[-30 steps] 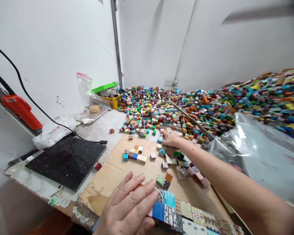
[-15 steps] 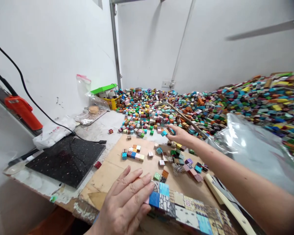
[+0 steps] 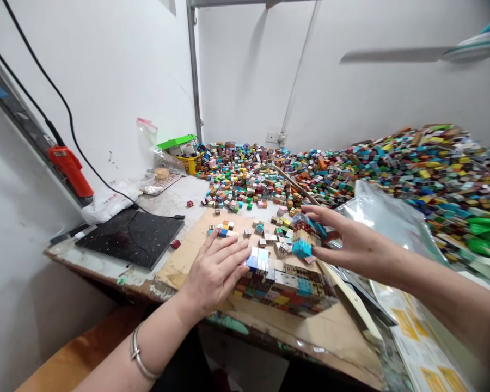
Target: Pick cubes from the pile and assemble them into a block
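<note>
My left hand (image 3: 216, 269) lies flat with fingers spread against the left end of a packed block of small printed cubes (image 3: 283, 283) on a wooden board (image 3: 310, 332). My right hand (image 3: 347, 242) hovers above the block's right part, fingers closed round a short stack of cubes (image 3: 304, 237), a turquoise one lowest. Loose cubes (image 3: 265, 231) lie scattered on the board just beyond the block.
A huge heap of coloured cubes (image 3: 392, 163) fills the table's back and right. A clear plastic bag (image 3: 387, 218) lies by my right arm. At left are a black slab (image 3: 133, 237), a red tool (image 3: 69, 169) with a cable, and a yellow box (image 3: 188, 160).
My right hand came back from the far cubes toward me, now carrying a stack of cubes above the block. The view pulled back; my left hand stays against the block.
</note>
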A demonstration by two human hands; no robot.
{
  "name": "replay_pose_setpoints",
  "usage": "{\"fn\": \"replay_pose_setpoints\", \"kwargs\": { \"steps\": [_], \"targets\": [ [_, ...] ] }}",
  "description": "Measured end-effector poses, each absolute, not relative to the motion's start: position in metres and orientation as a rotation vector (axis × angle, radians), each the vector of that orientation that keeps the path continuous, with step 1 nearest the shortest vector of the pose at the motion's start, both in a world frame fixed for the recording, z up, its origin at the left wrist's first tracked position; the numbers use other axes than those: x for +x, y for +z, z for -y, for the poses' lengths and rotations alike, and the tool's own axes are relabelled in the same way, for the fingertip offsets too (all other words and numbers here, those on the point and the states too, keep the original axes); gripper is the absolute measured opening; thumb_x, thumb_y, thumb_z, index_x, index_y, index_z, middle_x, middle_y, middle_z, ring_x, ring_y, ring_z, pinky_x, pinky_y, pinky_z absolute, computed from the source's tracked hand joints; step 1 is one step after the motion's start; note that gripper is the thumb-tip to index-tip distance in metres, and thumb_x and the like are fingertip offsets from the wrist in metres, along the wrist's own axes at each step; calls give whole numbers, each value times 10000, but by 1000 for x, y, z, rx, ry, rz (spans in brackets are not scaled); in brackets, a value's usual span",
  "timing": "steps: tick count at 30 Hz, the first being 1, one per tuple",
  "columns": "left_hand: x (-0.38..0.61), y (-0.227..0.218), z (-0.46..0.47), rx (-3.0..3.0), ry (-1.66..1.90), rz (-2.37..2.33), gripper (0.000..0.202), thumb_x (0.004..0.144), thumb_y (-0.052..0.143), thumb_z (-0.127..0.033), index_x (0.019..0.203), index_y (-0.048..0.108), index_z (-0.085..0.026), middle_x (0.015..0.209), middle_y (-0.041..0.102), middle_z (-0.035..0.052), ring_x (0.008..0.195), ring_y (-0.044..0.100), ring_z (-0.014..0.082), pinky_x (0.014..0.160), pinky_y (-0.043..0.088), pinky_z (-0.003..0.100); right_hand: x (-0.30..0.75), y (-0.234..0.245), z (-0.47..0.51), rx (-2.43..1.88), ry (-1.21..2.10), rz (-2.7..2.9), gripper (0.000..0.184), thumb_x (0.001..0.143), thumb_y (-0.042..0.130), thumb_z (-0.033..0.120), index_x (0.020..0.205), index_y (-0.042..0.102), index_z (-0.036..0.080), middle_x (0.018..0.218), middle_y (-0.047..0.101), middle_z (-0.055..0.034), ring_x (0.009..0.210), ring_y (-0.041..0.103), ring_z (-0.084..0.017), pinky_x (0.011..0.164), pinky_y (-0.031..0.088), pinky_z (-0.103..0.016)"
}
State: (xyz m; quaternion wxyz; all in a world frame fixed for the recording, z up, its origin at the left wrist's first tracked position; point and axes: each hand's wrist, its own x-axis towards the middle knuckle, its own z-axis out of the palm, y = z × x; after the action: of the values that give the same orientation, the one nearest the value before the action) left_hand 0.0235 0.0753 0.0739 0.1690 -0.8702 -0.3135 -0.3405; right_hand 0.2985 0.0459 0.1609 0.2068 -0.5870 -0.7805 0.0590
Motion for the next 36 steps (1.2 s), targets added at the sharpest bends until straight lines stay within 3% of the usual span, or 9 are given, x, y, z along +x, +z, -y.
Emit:
{"fn": "replay_pose_setpoints", "kwargs": {
  "steps": [6, 12, 15, 21, 24, 30, 36],
  "targets": [
    [22, 82, -73, -2548, -922, 965, 379, 770, 460, -360, 1148, 486, -386, 1210, 552, -151, 1198, 477, 69, 1203, 323, 387, 278, 157, -19, -1476, 28, 2420, 678, 597, 497, 134, 1273, 456, 134, 1194, 543, -102, 1090, 518, -228, 924, 451, -372],
    [25, 91, -67, -2599, -879, 1008, 462, 759, 438, -421, 1214, 434, -342, 1297, 490, -72, 1238, 451, 122, 1174, 350, 456, 269, 152, -21, -1323, 67, 2550, 630, 527, 462, 50, 1147, 561, 107, 1152, 552, -129, 1100, 502, -229, 938, 434, -362],
    [28, 93, -65, -2554, -880, 954, 524, 751, 430, -453, 1256, 383, -319, 1330, 457, -65, 1255, 433, 122, 1131, 417, 441, 265, 150, -23, -1275, 102, 2577, 558, 540, 472, 49, 1076, 605, 132, 1144, 560, -112, 1091, 505, -220, 943, 422, -355],
    [31, 85, -57, -2466, -955, 942, 557, 743, 477, -418, 1273, 375, -279, 1338, 452, -38, 1270, 413, 114, 1093, 476, 376, 265, 142, -24, -1476, 153, 2471, 564, 591, 514, 146, 1150, 557, 86, 1154, 561, -134, 1067, 523, -240, 929, 429, -369],
    [20, 74, -49, -2444, -1062, 1056, 570, 735, 523, -359, 1277, 370, -274, 1341, 450, -22, 1300, 386, 107, 1104, 469, 343, 269, 142, -20, -1607, 248, 2336, 574, 632, 530, 216, 1198, 518, 129, 1173, 556, -107, 1031, 543, -235, 854, 473, -342],
    [-3, 53, -37, -2354, -1263, 1273, 516, 724, 566, -257, 1224, 439, -284, 1248, 534, -3, 1204, 475, 61, 1058, 476, 252, 271, 149, -9, -1805, 450, 2106, 645, 654, 555, 376, 1251, 441, 158, 1117, 574, -87, 743, 583, -176, 685, 510, -317],
    [4, 64, -36, -2358, -1251, 1174, 550, 717, 577, -266, 1244, 418, -278, 1253, 530, 13, 1204, 473, 71, 1059, 464, 248, 255, 147, -5, -1806, 294, 2134, 599, 686, 509, 450, 1186, 489, 121, 1109, 571, -114, 854, 579, -218, 745, 499, -348]
  ]
}}
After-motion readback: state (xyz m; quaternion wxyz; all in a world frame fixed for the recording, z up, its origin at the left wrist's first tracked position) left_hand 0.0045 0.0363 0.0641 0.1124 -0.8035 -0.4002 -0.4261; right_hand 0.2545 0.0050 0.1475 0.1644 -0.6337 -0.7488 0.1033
